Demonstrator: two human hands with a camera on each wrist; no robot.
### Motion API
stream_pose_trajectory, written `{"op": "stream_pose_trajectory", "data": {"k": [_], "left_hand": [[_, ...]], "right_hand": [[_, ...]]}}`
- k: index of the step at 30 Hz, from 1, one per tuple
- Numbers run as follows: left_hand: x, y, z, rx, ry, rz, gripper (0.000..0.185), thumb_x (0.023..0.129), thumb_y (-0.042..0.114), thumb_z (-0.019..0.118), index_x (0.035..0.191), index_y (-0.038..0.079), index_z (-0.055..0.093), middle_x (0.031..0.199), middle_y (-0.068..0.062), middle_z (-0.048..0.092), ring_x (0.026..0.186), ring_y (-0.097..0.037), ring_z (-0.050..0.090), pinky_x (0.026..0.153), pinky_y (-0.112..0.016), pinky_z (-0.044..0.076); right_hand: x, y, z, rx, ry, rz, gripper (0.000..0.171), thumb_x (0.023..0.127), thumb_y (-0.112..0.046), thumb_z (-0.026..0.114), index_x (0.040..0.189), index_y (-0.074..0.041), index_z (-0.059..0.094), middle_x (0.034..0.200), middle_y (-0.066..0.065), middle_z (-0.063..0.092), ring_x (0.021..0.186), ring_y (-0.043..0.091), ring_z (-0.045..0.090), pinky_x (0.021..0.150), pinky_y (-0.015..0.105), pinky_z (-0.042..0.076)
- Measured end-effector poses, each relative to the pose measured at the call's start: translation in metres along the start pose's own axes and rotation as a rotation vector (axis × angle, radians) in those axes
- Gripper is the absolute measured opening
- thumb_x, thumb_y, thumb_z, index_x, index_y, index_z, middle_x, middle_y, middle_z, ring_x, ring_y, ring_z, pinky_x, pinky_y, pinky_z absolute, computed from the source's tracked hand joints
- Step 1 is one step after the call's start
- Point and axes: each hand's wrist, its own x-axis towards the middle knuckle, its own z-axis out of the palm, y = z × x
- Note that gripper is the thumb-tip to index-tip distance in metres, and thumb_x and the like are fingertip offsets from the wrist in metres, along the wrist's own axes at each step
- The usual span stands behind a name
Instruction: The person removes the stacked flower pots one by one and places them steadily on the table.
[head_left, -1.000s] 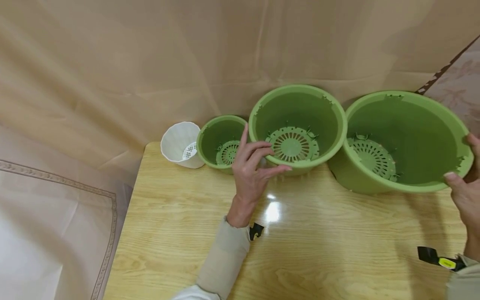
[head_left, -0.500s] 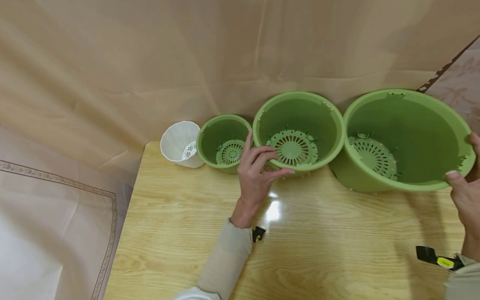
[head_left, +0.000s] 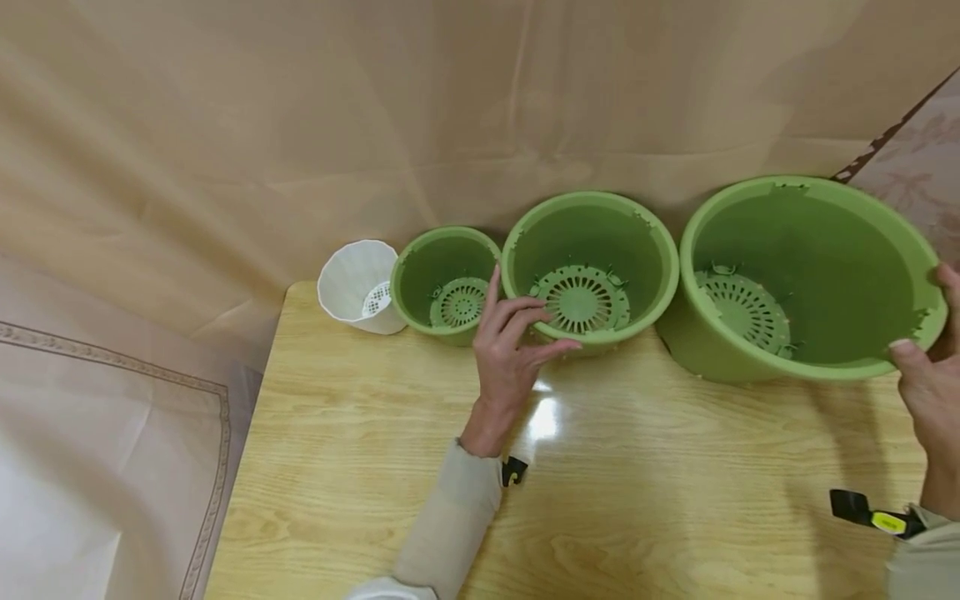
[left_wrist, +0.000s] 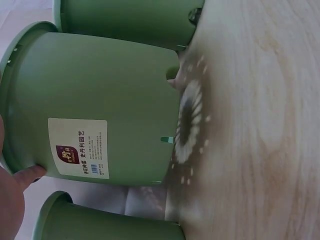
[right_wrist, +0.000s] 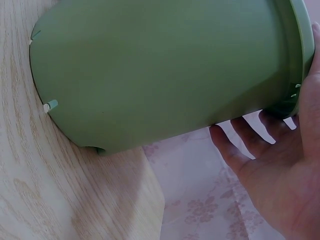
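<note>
My left hand (head_left: 506,346) grips the near left rim of a medium green flowerpot (head_left: 592,225), index finger extended along its left side. In the left wrist view this pot carries a paper label (left_wrist: 78,147), and a bright slotted light pattern falls on the table by its base. My right hand (head_left: 933,383) holds the right rim of a large green flowerpot (head_left: 840,267), thumb on the rim and the other fingers against its outer wall in the right wrist view. Slotted bases show inside both pots. A small green flowerpot (head_left: 442,262) stands left of the medium one.
At the row's left end is a white fluted pot (head_left: 348,279) with a perforated bottom. All the pots line the back of a wooden table (head_left: 637,483), close against a beige curtain-like cloth (head_left: 465,100). The table's left edge slopes toward me.
My left hand has lowered the medium flowerpot and brought it slightly toward me; its rim looks smaller. The large pot has shifted slightly left at its left rim, with my right hand still holding it.
</note>
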Motion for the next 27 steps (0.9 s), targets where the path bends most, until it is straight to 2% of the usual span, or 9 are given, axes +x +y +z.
{"op": "stream_pose_trajectory", "data": {"k": [5, 8, 10, 12, 15, 19, 23, 27], "left_hand": [[-0.003, -0.003, 0.0, 0.004, -0.008, -0.001, 0.058, 0.077, 0.06, 0.067, 0.074, 0.002, 0.068, 0.086, -0.012, 0.07, 0.081, -0.022, 0.069, 0.113, -0.057, 0.032], [-0.004, -0.004, 0.001, 0.007, -0.018, -0.009, 0.058, 0.077, 0.06, 0.067, 0.074, 0.002, 0.068, 0.087, -0.012, 0.07, 0.083, -0.022, 0.069, 0.114, -0.056, 0.032], [-0.005, -0.004, 0.001, 0.01, -0.028, -0.014, 0.058, 0.077, 0.06, 0.067, 0.075, 0.002, 0.068, 0.088, -0.012, 0.07, 0.084, -0.022, 0.069, 0.114, -0.056, 0.031], [-0.007, -0.004, 0.002, 0.017, -0.035, -0.019, 0.058, 0.077, 0.06, 0.066, 0.075, 0.002, 0.068, 0.089, -0.012, 0.07, 0.086, -0.022, 0.069, 0.114, -0.056, 0.031], [-0.01, -0.005, 0.002, 0.023, -0.043, -0.026, 0.057, 0.075, 0.06, 0.067, 0.076, 0.002, 0.068, 0.09, -0.011, 0.07, 0.087, -0.021, 0.069, 0.114, -0.056, 0.032], [-0.015, -0.005, 0.003, 0.012, -0.06, -0.033, 0.056, 0.075, 0.057, 0.068, 0.078, 0.002, 0.069, 0.091, -0.011, 0.07, 0.088, -0.02, 0.069, 0.113, -0.057, 0.032], [-0.018, -0.004, 0.003, -0.01, -0.069, -0.041, 0.056, 0.077, 0.057, 0.067, 0.078, 0.001, 0.069, 0.091, -0.011, 0.069, 0.088, -0.021, 0.068, 0.114, -0.057, 0.031], [-0.02, -0.004, 0.003, -0.017, -0.068, -0.046, 0.056, 0.077, 0.056, 0.068, 0.079, 0.0, 0.069, 0.091, -0.012, 0.069, 0.09, -0.022, 0.068, 0.115, -0.057, 0.029]], "right_hand": [[0.0, -0.002, 0.0, -0.133, -0.001, -0.014, 0.059, 0.097, 0.004, 0.055, 0.151, 0.004, 0.031, 0.154, 0.015, 0.034, 0.133, 0.022, 0.042, 0.09, 0.01, 0.043], [-0.001, -0.002, 0.0, -0.114, 0.0, -0.009, 0.059, 0.097, 0.005, 0.054, 0.152, 0.004, 0.03, 0.154, 0.015, 0.035, 0.133, 0.022, 0.043, 0.09, 0.01, 0.044], [-0.001, -0.003, 0.001, -0.189, -0.001, -0.012, 0.059, 0.098, 0.004, 0.052, 0.152, 0.004, 0.029, 0.155, 0.013, 0.035, 0.133, 0.02, 0.043, 0.088, 0.01, 0.043], [-0.002, -0.003, 0.001, -0.201, 0.0, -0.008, 0.058, 0.099, 0.003, 0.052, 0.152, 0.004, 0.029, 0.155, 0.013, 0.034, 0.133, 0.02, 0.042, 0.087, 0.009, 0.041], [-0.002, -0.004, 0.001, -0.351, 0.0, -0.009, 0.056, 0.101, -0.001, 0.05, 0.153, 0.003, 0.029, 0.158, 0.01, 0.031, 0.135, 0.019, 0.039, 0.086, 0.008, 0.037], [-0.004, -0.005, 0.001, -0.381, 0.006, 0.003, 0.056, 0.101, -0.001, 0.049, 0.153, 0.002, 0.028, 0.159, 0.01, 0.028, 0.137, 0.02, 0.036, 0.085, 0.008, 0.036], [-0.005, -0.005, 0.002, -0.396, 0.011, 0.013, 0.056, 0.101, -0.001, 0.049, 0.153, 0.002, 0.029, 0.161, 0.009, 0.024, 0.135, 0.018, 0.034, 0.069, 0.011, 0.032], [-0.003, -0.004, 0.002, -0.374, 0.02, 0.026, 0.056, 0.101, -0.003, 0.05, 0.153, 0.0, 0.03, 0.161, 0.008, 0.023, 0.132, 0.018, 0.032, 0.066, 0.011, 0.029]]}}
